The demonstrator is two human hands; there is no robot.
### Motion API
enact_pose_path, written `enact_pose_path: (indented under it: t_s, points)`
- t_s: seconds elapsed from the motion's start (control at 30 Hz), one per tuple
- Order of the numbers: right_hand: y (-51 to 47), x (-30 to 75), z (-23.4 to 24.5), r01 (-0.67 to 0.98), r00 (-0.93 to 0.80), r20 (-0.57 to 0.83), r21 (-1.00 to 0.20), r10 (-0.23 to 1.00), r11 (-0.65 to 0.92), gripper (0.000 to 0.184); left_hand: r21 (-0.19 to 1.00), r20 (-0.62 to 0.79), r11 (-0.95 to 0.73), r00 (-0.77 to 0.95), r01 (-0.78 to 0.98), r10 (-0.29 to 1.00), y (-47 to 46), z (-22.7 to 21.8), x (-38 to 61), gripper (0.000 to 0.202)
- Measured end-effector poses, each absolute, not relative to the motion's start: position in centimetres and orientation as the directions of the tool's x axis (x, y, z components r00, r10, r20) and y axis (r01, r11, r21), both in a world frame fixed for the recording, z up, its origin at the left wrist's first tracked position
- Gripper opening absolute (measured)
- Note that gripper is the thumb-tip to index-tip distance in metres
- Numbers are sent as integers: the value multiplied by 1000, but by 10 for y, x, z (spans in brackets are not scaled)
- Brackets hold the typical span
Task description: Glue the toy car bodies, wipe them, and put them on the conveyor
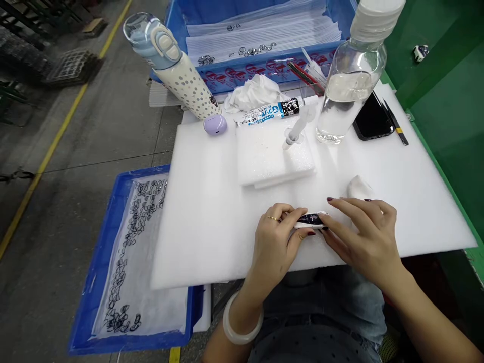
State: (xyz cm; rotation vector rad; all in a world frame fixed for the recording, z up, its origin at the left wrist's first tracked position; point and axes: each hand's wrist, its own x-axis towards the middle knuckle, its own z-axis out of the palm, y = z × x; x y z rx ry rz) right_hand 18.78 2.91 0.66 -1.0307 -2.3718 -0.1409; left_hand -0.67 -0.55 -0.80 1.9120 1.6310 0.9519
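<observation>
Between my hands, above the front of the white foam board [196, 212], is a small white piece with a glossy black top [310, 219]. My left hand [278, 237] pinches its left end between thumb and fingers. My right hand [363, 232] has thumb and index finger closed on its right end, with the other fingers raised and spread. Just behind my right hand lies a crumpled white wad [359, 187]. Farther back, a syringe [297, 132] stands tilted in a white foam block [264, 156].
At the back stand a dotted bottle [185, 83], a clear bottle of liquid [346, 91] and a blue crate [227, 75]. A glue tube [264, 114], purple case [215, 125], phone [374, 121] and tweezers [397, 126] lie nearby. Low left is a blue tray [96, 272] of small black-edged parts.
</observation>
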Motion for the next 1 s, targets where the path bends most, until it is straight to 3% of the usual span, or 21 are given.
enact_pose_path:
  t_s: [0.07, 0.17, 0.3, 0.4, 0.47, 0.5, 0.63, 0.77, 0.9, 0.97, 1.0]
  points:
    - [30, 185, 12, 689, -598, 430, -154, 676, 708, 21, 719, 206, -196, 64, 667, 976, -6, -8, -8, 26]
    - [25, 170, 16, 610, -670, 292, -307, 683, 730, 36, 737, 179, -190, 84, 649, 980, -7, -10, -13, 30]
    - [31, 181, 11, 595, -606, 316, -430, 730, 679, 43, 761, 157, -163, 65, 628, 985, -12, -12, -17, 46]
    - [48, 246, 4, 807, -146, 389, -485, 910, 337, 41, 727, 120, -91, 3, 681, 993, -13, -11, -17, 47]
    - [52, 305, 1, 881, 310, 310, -448, 898, -150, 51, 700, 94, -71, 7, 711, 996, -13, -9, -16, 39]
    - [50, 332, 0, 862, 416, 287, -426, 863, -274, 50, 688, 84, -76, 25, 722, 996, -13, -7, -16, 36]
    - [27, 400, -3, 796, 583, 224, -350, 781, -494, 35, 655, 76, -90, 53, 751, 996, -15, -1, -11, 31]
    - [4, 425, 0, 677, 734, 204, -293, 648, -675, 43, 668, 54, -40, 5, 743, 999, -17, 3, -8, 32]
    - [12, 401, 13, 671, 741, 243, -308, 626, -674, 47, 642, 86, -90, 44, 762, 995, -14, -1, -8, 33]
    - [27, 355, 21, 794, 604, 311, -319, 734, -517, 48, 613, 124, -125, 61, 780, 990, -12, -5, -8, 39]
    - [35, 324, 24, 875, 464, 341, -320, 818, -363, 47, 603, 147, -140, 62, 786, 987, -12, -6, -9, 46]
